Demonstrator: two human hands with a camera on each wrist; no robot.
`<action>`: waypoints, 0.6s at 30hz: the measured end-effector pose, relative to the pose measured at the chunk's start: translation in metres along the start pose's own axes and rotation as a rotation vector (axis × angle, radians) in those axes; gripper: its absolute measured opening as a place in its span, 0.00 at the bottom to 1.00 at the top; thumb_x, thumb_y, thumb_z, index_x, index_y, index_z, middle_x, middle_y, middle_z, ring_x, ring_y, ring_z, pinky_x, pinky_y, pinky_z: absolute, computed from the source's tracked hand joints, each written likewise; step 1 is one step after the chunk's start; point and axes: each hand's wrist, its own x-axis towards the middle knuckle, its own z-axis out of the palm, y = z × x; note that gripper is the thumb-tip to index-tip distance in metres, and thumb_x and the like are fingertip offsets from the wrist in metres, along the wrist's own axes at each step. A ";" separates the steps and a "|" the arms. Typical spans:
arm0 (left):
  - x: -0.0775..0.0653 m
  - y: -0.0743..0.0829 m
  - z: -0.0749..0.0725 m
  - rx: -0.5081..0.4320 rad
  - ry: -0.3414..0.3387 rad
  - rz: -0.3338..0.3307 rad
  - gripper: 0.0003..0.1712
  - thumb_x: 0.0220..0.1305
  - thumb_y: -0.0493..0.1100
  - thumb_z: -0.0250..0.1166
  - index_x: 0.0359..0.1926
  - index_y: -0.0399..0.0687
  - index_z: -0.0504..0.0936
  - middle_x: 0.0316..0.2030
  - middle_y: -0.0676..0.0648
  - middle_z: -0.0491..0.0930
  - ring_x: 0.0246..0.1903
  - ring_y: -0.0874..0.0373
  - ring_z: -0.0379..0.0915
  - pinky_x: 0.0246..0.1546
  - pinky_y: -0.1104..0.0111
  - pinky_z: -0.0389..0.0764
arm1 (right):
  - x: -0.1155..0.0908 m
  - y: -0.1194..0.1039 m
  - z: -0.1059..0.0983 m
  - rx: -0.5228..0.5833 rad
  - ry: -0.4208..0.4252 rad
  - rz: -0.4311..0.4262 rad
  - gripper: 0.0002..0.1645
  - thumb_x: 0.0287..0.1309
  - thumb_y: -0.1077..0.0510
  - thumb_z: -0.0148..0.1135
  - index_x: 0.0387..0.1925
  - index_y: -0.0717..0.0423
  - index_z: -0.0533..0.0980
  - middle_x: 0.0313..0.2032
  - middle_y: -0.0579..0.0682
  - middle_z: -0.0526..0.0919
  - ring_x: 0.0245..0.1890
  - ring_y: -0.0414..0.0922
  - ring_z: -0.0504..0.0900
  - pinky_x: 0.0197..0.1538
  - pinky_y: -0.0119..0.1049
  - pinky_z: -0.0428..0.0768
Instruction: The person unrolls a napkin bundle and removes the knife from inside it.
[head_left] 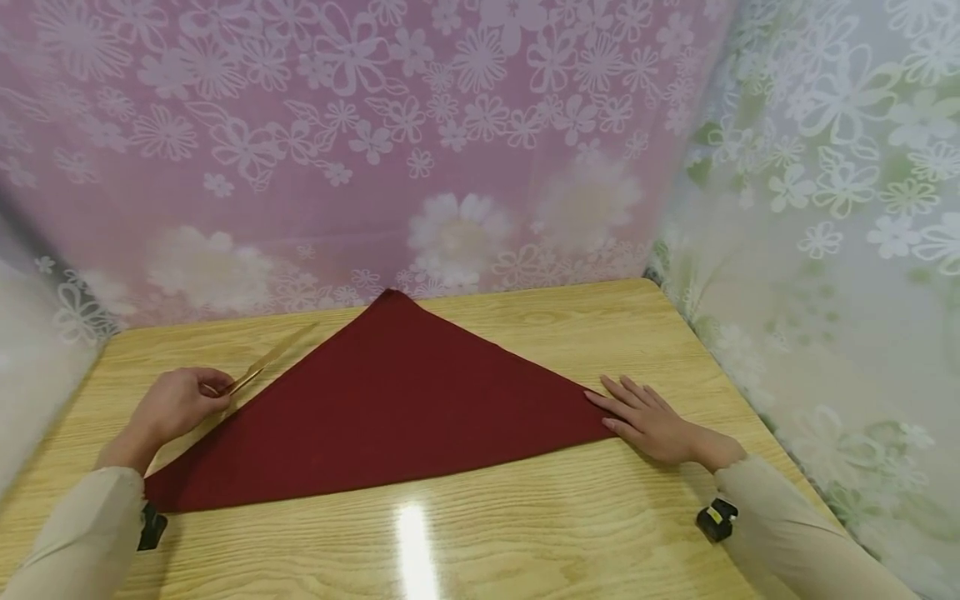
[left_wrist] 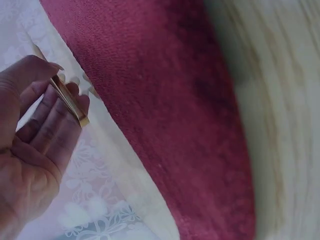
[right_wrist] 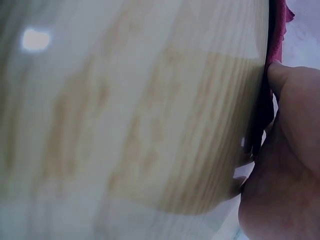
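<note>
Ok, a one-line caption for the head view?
Left hand holds a thin ruler beside a triangular maroon cloth; right hand presses its corner.

Matt maroon cloth (head_left: 382, 400) lies on a glossy wood-grain table (head_left: 540, 517).

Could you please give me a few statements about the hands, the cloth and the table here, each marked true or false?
1. The dark red cloth lies in a triangle on the wooden table. True.
2. The left hand holds a thin golden strip. True.
3. The right hand is curled into a fist beside the cloth. False: its fingers lie flat, with the fingertips on the cloth's right corner.
4. The golden strip lies on the middle of the cloth. False: it is along the cloth's left edge.
5. The wall behind the table is plain white. False: it bears a flower pattern.
</note>
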 end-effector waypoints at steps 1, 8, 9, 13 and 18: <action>0.000 0.000 0.000 0.008 -0.006 -0.005 0.16 0.57 0.39 0.67 0.44 0.31 0.83 0.33 0.39 0.84 0.32 0.46 0.80 0.29 0.57 0.80 | 0.000 0.000 0.000 0.000 -0.002 0.002 0.29 0.74 0.52 0.43 0.72 0.51 0.58 0.72 0.63 0.49 0.69 0.67 0.42 0.62 0.69 0.42; 0.001 -0.005 0.001 0.089 -0.033 -0.040 0.18 0.58 0.42 0.67 0.44 0.30 0.82 0.32 0.40 0.83 0.32 0.44 0.78 0.32 0.51 0.77 | 0.000 0.000 0.000 -0.003 0.002 0.000 0.29 0.74 0.52 0.43 0.73 0.50 0.58 0.72 0.63 0.49 0.69 0.67 0.42 0.62 0.70 0.42; 0.001 -0.005 0.001 0.093 -0.035 -0.044 0.18 0.58 0.42 0.67 0.44 0.30 0.82 0.33 0.39 0.83 0.32 0.43 0.78 0.32 0.50 0.77 | 0.000 0.000 0.000 0.000 0.006 -0.004 0.29 0.74 0.52 0.43 0.72 0.50 0.58 0.72 0.64 0.49 0.69 0.68 0.42 0.62 0.70 0.42; 0.001 -0.006 0.000 0.098 -0.040 -0.049 0.18 0.59 0.41 0.66 0.44 0.29 0.82 0.35 0.37 0.83 0.34 0.41 0.78 0.33 0.49 0.77 | 0.000 0.001 0.002 0.017 0.036 -0.042 0.28 0.74 0.53 0.44 0.72 0.49 0.59 0.71 0.65 0.50 0.68 0.70 0.44 0.60 0.72 0.43; 0.000 -0.008 0.000 0.078 -0.045 -0.055 0.18 0.59 0.41 0.66 0.44 0.30 0.82 0.35 0.37 0.83 0.35 0.40 0.78 0.33 0.49 0.77 | -0.001 0.001 0.003 0.016 0.053 -0.057 0.28 0.73 0.54 0.44 0.72 0.48 0.59 0.71 0.65 0.51 0.68 0.71 0.45 0.59 0.72 0.45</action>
